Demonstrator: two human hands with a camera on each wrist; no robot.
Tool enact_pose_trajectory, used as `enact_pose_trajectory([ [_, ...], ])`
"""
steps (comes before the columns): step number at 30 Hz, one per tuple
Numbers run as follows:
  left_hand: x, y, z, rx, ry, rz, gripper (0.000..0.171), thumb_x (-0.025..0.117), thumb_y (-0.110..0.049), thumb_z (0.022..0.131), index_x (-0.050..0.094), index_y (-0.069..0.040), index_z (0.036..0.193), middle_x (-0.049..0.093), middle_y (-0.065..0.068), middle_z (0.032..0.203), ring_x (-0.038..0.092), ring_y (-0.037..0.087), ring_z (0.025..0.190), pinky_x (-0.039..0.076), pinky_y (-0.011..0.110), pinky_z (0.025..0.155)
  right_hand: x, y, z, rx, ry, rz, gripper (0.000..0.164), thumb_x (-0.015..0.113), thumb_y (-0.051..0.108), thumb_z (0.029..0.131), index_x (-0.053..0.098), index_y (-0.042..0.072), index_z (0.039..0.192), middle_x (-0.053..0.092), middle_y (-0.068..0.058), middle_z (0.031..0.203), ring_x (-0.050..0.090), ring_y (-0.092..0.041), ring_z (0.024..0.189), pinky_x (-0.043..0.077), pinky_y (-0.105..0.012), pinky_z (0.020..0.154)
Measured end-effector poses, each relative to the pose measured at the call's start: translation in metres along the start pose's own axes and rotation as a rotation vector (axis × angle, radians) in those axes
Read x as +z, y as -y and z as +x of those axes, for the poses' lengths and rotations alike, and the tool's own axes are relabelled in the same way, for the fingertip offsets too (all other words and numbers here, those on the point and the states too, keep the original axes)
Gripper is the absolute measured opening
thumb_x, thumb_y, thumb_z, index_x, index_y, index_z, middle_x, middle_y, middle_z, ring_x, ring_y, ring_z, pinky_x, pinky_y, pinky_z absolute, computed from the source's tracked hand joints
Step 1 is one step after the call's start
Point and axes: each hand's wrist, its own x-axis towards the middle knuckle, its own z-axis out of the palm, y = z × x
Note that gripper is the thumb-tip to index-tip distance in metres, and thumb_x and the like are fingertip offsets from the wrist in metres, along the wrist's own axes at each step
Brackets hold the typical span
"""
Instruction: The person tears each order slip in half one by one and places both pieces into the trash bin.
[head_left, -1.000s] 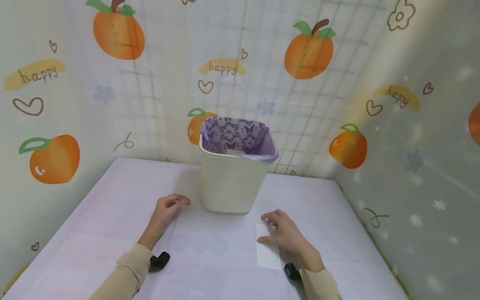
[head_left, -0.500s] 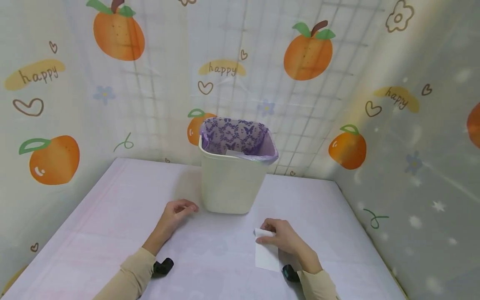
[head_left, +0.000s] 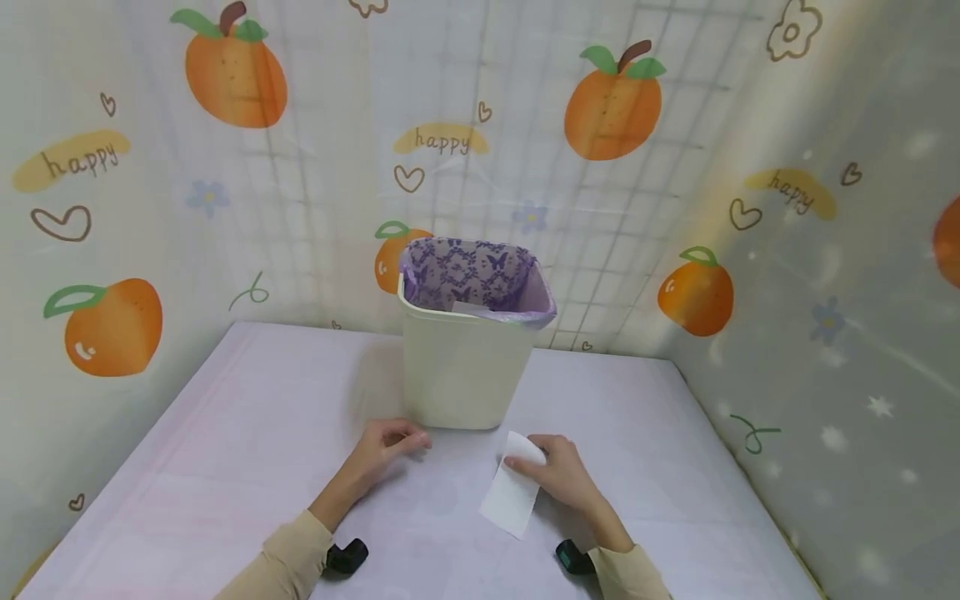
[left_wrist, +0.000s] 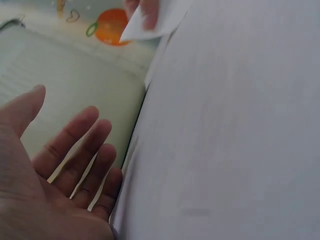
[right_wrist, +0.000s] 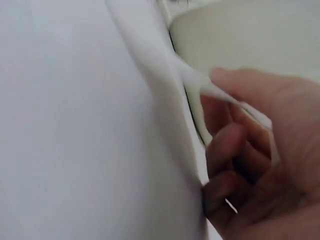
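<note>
A white rectangular sheet of paper (head_left: 512,498), tissue-like, is pinched near its upper end by my right hand (head_left: 564,473), thumb on its face. It hangs slanted close over the table in front of the bin. In the right wrist view the paper (right_wrist: 150,55) runs out from between thumb and curled fingers. My left hand (head_left: 386,454) is at the front left foot of the cream waste bin (head_left: 465,371). Seen from the left wrist, that hand (left_wrist: 65,165) has its fingers spread and relaxed, holding nothing.
The bin stands at the back middle of the white-covered table (head_left: 262,417), lined with a purple patterned bag (head_left: 468,271). A white piece (head_left: 470,308) shows inside its mouth. A printed curtain (head_left: 315,167) encloses the table behind and at the sides.
My right hand has gripped the paper and lifted it off the table, tilting it leftward. The left hand has slid right and nearer to me, in front of the bin.
</note>
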Motion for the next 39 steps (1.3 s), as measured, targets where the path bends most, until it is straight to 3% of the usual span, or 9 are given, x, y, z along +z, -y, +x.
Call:
enact_pose_trajectory([
  [6, 0.013, -0.003, -0.001, -0.011, 0.044, -0.014, 0.012, 0.071, -0.022, 0.101, 0.08, -0.014, 0.104, 0.079, 0.007, 0.103, 0.071, 0.023, 0.094, 0.055, 0.027, 0.085, 0.022, 0.014, 0.001, 0.058, -0.059, 0.151, 0.026, 0.084, 0.027, 0.091, 0.078, 0.003, 0.1, 0.074, -0.004, 0.08, 0.064, -0.011, 0.067, 0.051, -0.025, 0.058],
  [9, 0.017, -0.005, 0.0, 0.004, 0.049, 0.008, 0.019, 0.072, -0.023, 0.101, 0.078, -0.009, 0.112, 0.079, 0.005, 0.106, 0.07, 0.015, 0.096, 0.055, 0.028, 0.086, 0.033, 0.024, -0.001, 0.043, -0.067, 0.231, 0.023, 0.082, 0.023, 0.093, 0.078, 0.001, 0.101, 0.077, -0.007, 0.084, 0.064, -0.009, 0.071, 0.051, -0.023, 0.063],
  [14, 0.021, -0.006, 0.002, 0.055, 0.072, 0.025, 0.027, 0.073, -0.018, 0.1, 0.072, -0.002, 0.121, 0.077, 0.005, 0.111, 0.071, 0.014, 0.101, 0.055, 0.03, 0.087, 0.052, 0.037, -0.005, 0.056, -0.073, 0.355, 0.021, 0.08, 0.017, 0.094, 0.077, -0.002, 0.104, 0.079, -0.012, 0.089, 0.065, -0.005, 0.074, 0.051, -0.02, 0.067],
  [19, 0.022, -0.006, 0.002, 0.043, 0.102, 0.054, 0.015, 0.076, -0.018, 0.098, 0.078, -0.008, 0.108, 0.078, 0.005, 0.101, 0.069, 0.01, 0.092, 0.054, 0.025, 0.083, 0.066, 0.05, -0.01, 0.113, -0.132, 0.449, 0.024, 0.08, 0.014, 0.094, 0.077, -0.005, 0.108, 0.079, -0.012, 0.089, 0.064, -0.004, 0.073, 0.051, -0.02, 0.067],
  [25, 0.021, -0.008, -0.001, -0.041, 0.131, 0.066, 0.007, 0.08, -0.019, 0.095, 0.08, -0.012, 0.095, 0.076, 0.002, 0.092, 0.063, 0.008, 0.085, 0.05, 0.023, 0.08, 0.074, 0.057, -0.012, 0.148, -0.18, 0.562, 0.024, 0.08, 0.012, 0.093, 0.076, -0.005, 0.11, 0.079, -0.014, 0.095, 0.068, -0.008, 0.08, 0.052, -0.021, 0.07],
  [33, 0.016, -0.009, -0.002, -0.098, 0.115, 0.023, 0.006, 0.08, -0.02, 0.095, 0.079, -0.014, 0.096, 0.075, 0.0, 0.094, 0.065, 0.012, 0.089, 0.051, 0.024, 0.083, 0.077, 0.057, -0.014, 0.129, -0.169, 0.572, 0.026, 0.082, 0.011, 0.091, 0.077, 0.001, 0.114, 0.079, -0.013, 0.101, 0.069, -0.009, 0.085, 0.054, -0.022, 0.075],
  [39, 0.015, -0.011, -0.001, -0.13, 0.087, 0.006, 0.005, 0.079, -0.021, 0.095, 0.079, -0.016, 0.097, 0.077, -0.002, 0.097, 0.069, 0.013, 0.101, 0.051, 0.028, 0.093, 0.077, 0.053, -0.016, 0.067, -0.113, 0.472, 0.028, 0.085, 0.012, 0.089, 0.075, 0.007, 0.114, 0.079, -0.012, 0.098, 0.07, -0.009, 0.08, 0.056, -0.022, 0.069],
])
